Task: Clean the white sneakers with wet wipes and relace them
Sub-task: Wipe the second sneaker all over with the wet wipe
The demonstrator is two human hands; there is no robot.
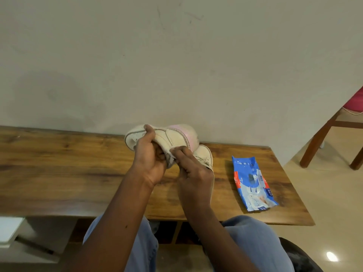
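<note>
My left hand (150, 154) grips a white sneaker with a pink heel (174, 137), held sideways above the wooden table (59, 163). The thumb lies over the sole edge. My right hand (193, 169) is closed and presses a crumpled wet wipe (170, 159) against the lower side of that sneaker. The second white sneaker (205, 155) lies on the table just behind my right hand, partly hidden by it. A blue pack of wet wipes (252, 182) lies flat on the table to the right.
The table stands against a plain wall. A wooden chair with a red seat (334, 134) stands on the floor at the right. My knees in blue jeans (253, 238) are under the table's front edge. A white object (9, 228) sits low at the left.
</note>
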